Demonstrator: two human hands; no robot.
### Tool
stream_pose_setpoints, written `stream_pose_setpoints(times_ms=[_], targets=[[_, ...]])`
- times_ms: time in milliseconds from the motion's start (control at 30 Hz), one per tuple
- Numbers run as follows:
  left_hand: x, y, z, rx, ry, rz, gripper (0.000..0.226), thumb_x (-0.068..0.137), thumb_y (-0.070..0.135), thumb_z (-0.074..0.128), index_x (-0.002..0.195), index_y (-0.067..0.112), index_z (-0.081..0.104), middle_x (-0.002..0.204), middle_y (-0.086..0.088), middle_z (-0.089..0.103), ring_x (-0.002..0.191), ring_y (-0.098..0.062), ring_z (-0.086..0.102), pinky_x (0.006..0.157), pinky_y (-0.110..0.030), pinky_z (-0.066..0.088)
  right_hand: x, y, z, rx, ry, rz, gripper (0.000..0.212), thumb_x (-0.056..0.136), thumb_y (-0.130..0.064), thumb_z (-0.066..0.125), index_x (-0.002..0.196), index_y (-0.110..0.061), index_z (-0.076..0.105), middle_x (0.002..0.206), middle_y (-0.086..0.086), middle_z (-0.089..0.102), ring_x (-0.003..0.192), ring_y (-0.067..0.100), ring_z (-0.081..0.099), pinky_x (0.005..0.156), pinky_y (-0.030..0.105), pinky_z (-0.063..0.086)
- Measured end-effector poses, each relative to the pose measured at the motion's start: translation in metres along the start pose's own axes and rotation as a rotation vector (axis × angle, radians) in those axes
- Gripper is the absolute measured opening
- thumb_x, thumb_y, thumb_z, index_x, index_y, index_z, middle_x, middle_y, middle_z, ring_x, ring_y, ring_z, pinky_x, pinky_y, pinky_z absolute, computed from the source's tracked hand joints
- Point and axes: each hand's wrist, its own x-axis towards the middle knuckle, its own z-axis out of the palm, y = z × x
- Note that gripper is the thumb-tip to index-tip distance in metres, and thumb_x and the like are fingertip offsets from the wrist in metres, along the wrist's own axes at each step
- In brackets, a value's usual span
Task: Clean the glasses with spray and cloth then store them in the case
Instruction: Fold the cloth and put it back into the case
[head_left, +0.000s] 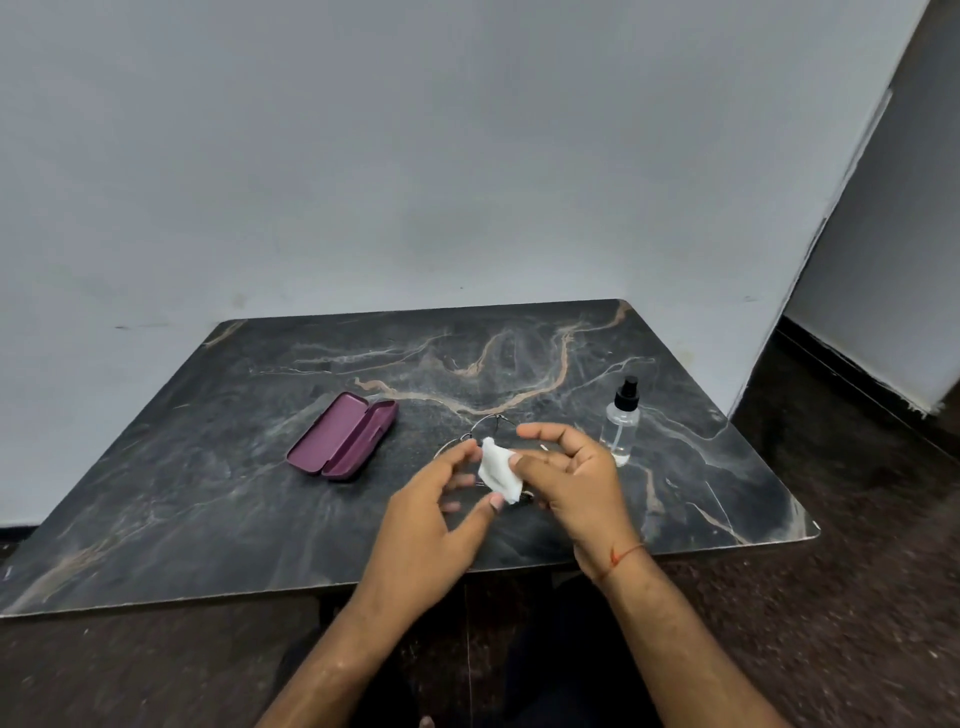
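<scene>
Both hands (431, 512) (571, 478) pinch white cloth (498, 470) over glasses (485, 423) (no readable labels).

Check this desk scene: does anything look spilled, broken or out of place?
Nothing stands out. The purple hard glasses case lies open, the clear spray bottle with black nozzle stands upright, and both hands hold the small white cloth.

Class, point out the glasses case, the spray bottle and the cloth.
glasses case (340, 435): head view, on its open purple inside.
spray bottle (619, 427): head view, on its clear body.
cloth (497, 468): head view, on its white middle.
</scene>
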Motion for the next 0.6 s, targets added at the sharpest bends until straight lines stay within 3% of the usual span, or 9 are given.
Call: stream_pose_setpoints(times_ms=[100,233,333,433,600], targets=[[-0.002,0.008,0.001,-0.336,-0.036,-0.197,0.062,0.098,-0.002,0.079,0.153,0.020,0.062,0.129,0.013,0.081,0.118,-0.003,0.077,0.093,-0.016,0.059,-0.004,-0.005,0.022,-0.157,-0.094,-0.047,0.040,0.092,0.005,0.076,0.119,-0.024,0.073,0.093,0.008,0.085,0.086,0.018,0.082,0.079,0.032,0.065],[-0.008,0.007,-0.011,-0.597,-0.043,-0.270,0.053,0.102,-0.012,0.067,0.145,0.019,0.067,0.128,-0.003,0.083,0.122,-0.019,0.078,0.094,-0.020,0.061,-0.009,-0.010,0.036,-0.510,-0.209,-0.159,0.043,0.088,-0.021,0.084,0.124,-0.041,0.072,0.099,-0.015,0.085,0.102,0.001,0.078,0.100,0.029,0.058],[-0.010,0.004,-0.020,-0.770,-0.029,-0.328,0.047,0.105,-0.012,0.060,0.145,0.012,0.068,0.132,-0.013,0.080,0.127,-0.027,0.076,0.098,-0.025,0.063,-0.012,-0.022,0.040,-0.621,-0.271,-0.247,0.039,0.090,-0.024,0.081,0.125,-0.039,0.074,0.105,-0.020,0.083,0.104,-0.004,0.075,0.102,0.031,0.058],[-0.011,0.000,-0.027,-0.955,-0.007,-0.391,0.042,0.108,-0.012,0.050,0.142,0.005,0.069,0.134,-0.019,0.078,0.123,-0.025,0.078,0.104,-0.029,0.062,-0.015,-0.030,0.039,-0.811,-0.316,-0.378,0.038,0.089,-0.028,0.081,0.125,-0.038,0.074,0.106,-0.020,0.081,0.096,0.002,0.074,0.097,0.030,0.059],[-0.012,-0.004,-0.034,-1.124,0.092,-0.475,0.034,0.115,0.003,0.045,0.128,0.002,0.076,0.123,-0.027,0.080,0.098,-0.023,0.085,0.079,-0.028,0.068,-0.021,-0.038,0.042,-1.134,-0.391,-0.603,0.037,0.090,-0.040,0.081,0.126,-0.037,0.075,0.109,-0.030,0.065,0.100,0.006,0.062,0.087,0.033,0.056]])
